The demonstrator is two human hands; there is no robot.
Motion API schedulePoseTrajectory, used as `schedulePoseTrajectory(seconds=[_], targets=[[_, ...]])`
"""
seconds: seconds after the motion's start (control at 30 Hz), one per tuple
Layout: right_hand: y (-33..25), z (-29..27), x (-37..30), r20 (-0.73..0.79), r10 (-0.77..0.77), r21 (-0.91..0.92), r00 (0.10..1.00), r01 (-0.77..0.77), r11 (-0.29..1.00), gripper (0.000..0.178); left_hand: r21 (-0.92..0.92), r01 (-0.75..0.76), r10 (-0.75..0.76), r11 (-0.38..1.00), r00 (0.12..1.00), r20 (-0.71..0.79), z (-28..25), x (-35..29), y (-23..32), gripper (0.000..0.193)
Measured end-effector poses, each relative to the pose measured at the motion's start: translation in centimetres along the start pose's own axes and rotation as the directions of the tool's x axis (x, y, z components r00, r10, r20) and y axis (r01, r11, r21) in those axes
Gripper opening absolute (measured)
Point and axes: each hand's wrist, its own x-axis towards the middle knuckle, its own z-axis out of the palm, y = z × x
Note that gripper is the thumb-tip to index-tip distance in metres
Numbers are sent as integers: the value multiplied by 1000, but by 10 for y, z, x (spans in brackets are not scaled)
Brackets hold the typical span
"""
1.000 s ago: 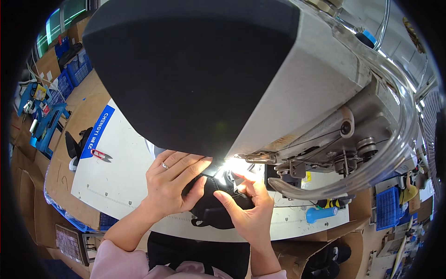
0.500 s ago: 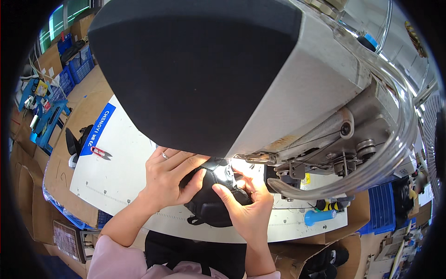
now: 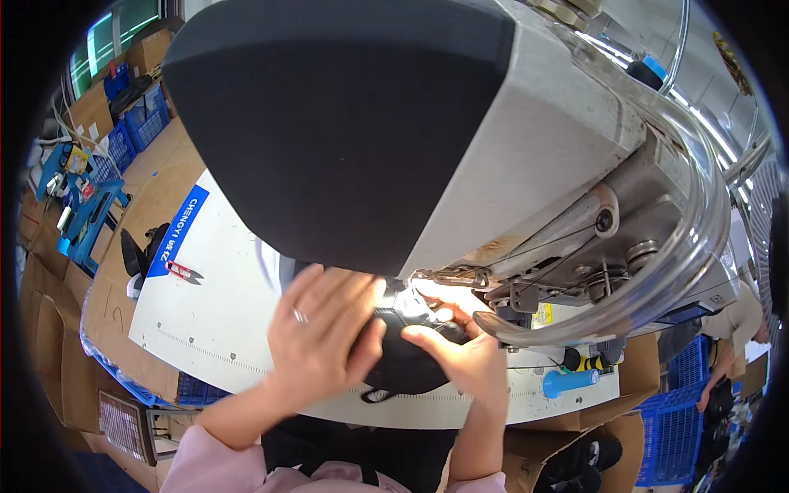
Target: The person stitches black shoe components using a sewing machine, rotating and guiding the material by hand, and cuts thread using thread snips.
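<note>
Black workpiece (image 3: 408, 366) lies between left hand (image 3: 329, 333) and right hand (image 3: 462, 349), set apart. The left extends palm-down, blurred, grip indeterminable; the right clamps the workpiece's right side, thumb uppermost.

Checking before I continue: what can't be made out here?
In the head view:
Space behind the black cover: hidden by it.
Left hand: fingers blurred, some tips behind the cover.
Black piece: far part lost behind hands and in glare.
Right hand: some fingers hidden by the piece.
</note>
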Motion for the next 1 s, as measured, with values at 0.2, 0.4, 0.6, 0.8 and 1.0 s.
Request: schedulePoseTrajectory(seconds=[0.2,0.4,0.6,0.8,1.0], targets=[[41,-34,26,260,81,-75,962,-64,995,46,204,87,-115,975,985,132,-5,-7,41,39],[21,-24,24,181,30,60,983,-42,997,44,182,78,-96,980,991,94,0,-2,32,36],[3,-12,15,107,132,45,986,-137,990,43,92,36,-42,995,998,56,4,6,11,33],[3,2,5,-57,13,-5,998,-13,1000,40,-57,23,-23,998,1000,1,5,12,-4,27],[-28,25,-11,-176,-3,-9,984,2,1000,32,-243,-2,-4,970,1000,-23,19,15,-36,19]])
